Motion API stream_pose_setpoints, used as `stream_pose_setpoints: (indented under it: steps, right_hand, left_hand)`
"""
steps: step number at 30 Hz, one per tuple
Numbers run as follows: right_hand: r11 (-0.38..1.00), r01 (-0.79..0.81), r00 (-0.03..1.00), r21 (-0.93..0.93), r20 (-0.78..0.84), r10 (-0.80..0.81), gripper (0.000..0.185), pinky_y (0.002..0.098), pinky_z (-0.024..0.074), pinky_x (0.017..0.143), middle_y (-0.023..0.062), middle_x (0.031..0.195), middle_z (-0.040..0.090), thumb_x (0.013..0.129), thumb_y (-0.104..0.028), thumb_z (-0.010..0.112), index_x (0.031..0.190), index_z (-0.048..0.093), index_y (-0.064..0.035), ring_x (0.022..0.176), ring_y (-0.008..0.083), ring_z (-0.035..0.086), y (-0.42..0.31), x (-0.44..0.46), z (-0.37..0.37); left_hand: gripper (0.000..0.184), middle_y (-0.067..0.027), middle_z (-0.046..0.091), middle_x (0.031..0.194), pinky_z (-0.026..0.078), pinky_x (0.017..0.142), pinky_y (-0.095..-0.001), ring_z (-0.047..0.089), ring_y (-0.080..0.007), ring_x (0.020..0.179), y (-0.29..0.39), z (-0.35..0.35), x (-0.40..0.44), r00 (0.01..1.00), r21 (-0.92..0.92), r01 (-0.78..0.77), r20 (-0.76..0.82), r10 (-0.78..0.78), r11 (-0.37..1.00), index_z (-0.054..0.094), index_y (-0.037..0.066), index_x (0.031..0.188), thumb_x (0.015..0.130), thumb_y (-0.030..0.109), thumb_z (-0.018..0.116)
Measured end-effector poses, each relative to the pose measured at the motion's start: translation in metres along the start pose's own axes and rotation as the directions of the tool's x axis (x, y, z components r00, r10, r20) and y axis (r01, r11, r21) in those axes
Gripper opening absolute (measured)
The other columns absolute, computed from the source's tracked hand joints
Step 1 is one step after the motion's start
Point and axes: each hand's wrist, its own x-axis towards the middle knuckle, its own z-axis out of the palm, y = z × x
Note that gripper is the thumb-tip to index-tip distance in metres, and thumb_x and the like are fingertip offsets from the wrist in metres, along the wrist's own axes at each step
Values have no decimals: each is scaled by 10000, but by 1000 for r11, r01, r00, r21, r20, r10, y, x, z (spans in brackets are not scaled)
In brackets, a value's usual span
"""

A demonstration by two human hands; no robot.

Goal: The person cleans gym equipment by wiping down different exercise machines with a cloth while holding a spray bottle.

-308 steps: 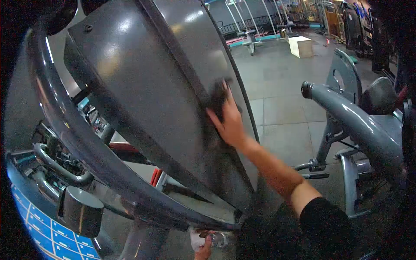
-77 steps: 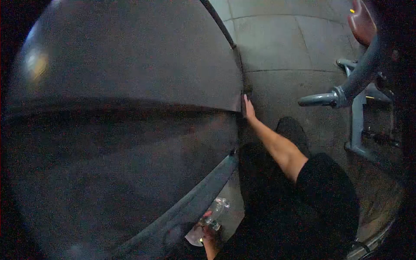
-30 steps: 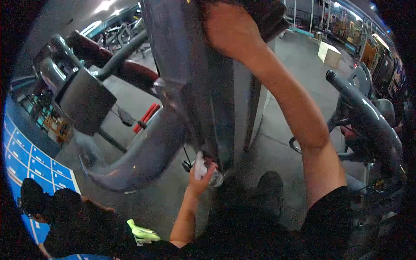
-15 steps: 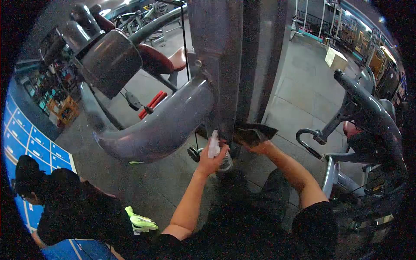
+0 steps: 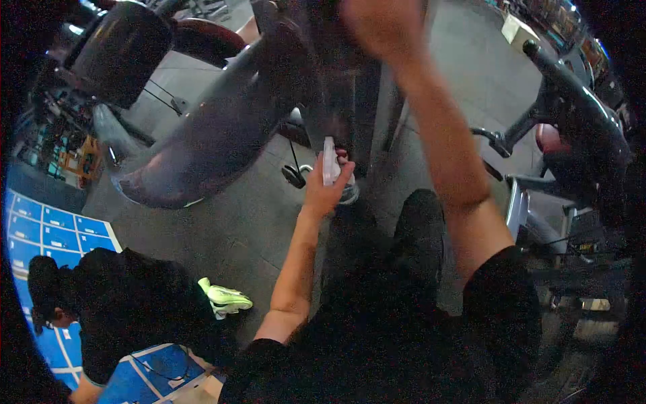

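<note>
My left hand [image 5: 326,187] is closed around a spray bottle [image 5: 330,165] with a white head and what looks like a clear body below. It is low in front of the dark upright column [image 5: 340,87] of a gym machine. My right hand [image 5: 383,30] is raised against the upper part of that column, at the top edge of the view. Motion smears it, and its fingers are hidden, so whatever it holds does not show. To the left, a thick curved grey machine arm [image 5: 208,145] sweeps away from the column.
Another person in black [image 5: 134,303] bends at the lower left, beside blue numbered lockers [image 5: 57,225]. A yellow-green shoe [image 5: 229,298] shows by that person. On the right stands another machine with a grey bar [image 5: 572,81]. A white box [image 5: 518,32] sits farther back.
My right hand has moved up the column from beside my left hand; the dark cloth it held is out of sight. The view has tilted downward. My left hand still grips the spray bottle.
</note>
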Motion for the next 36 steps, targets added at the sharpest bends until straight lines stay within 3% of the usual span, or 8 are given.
stream_pose_setpoints:
  steps: [5,8,12,15,18,20,27,36]
  right_hand:
    - [970,-203,978,-132,7,206,436,445,475,953,299,1248,587,1030,-213,537,1379,470,40,1058,469,619,-41,-95,12]
    - [774,-633,768,7,136,626,566,480,495,927,275,1211,588,976,-262,625,1386,395,54,1091,478,606,-61,-202,-5]
    - [720,-660,703,-214,159,693,701,473,499,924,300,1185,577,930,-287,692,1414,325,65,1066,498,604,-103,-357,-27]
    - [596,-772,503,-221,362,785,701,495,414,1052,329,1320,528,962,-208,635,1451,266,133,1191,492,550,-122,-417,-58]
    - [295,-912,70,-286,599,798,762,500,389,1076,326,1326,522,954,-217,650,1453,211,157,1184,486,554,-127,-446,-85]
    - [731,-592,274,-341,768,579,804,496,362,1098,309,1341,509,937,-273,689,1455,221,126,1202,468,546,-114,-500,-85]
    - [816,-578,771,-7,323,549,875,517,406,1052,300,1307,493,803,-381,811,1411,339,36,1218,491,499,-55,-240,-16]
    - [749,-630,772,202,259,580,840,459,478,948,252,1212,551,794,-333,858,1383,362,3,1120,408,587,-58,-265,-8]
  left_hand:
    - [364,-28,665,1000,503,796,-263,629,-105,897,-7,14,-64,985,-136,156,-57,-165,978,559,15,1254,955,161,705]
    - [371,-22,663,967,498,805,-269,614,-92,879,-2,16,-103,974,-103,192,-105,-202,976,555,1,1264,961,163,695]
    - [363,-23,661,936,490,797,-264,602,-84,856,-17,5,-138,941,-14,327,-82,-327,945,571,-15,1240,953,164,703]
    - [375,-31,671,959,486,786,-256,605,-83,857,-38,-5,-153,943,-84,317,-77,-323,945,561,-16,1252,950,154,705]
    - [362,-41,687,947,493,771,-251,617,-87,855,-27,-15,-159,968,26,210,-148,-204,977,541,-11,1272,963,113,683]
    - [337,-41,686,945,494,772,-255,621,-90,856,-28,-22,-167,942,-18,262,-211,-260,965,547,-10,1259,967,100,673]
    - [301,-72,699,968,499,780,-273,639,-115,867,-26,-37,-187,878,-37,292,-386,-283,956,572,3,1232,977,140,655]
    - [288,-71,706,965,494,765,-256,637,-102,869,-32,-30,-168,889,-17,319,-341,-305,948,563,0,1250,988,100,630]
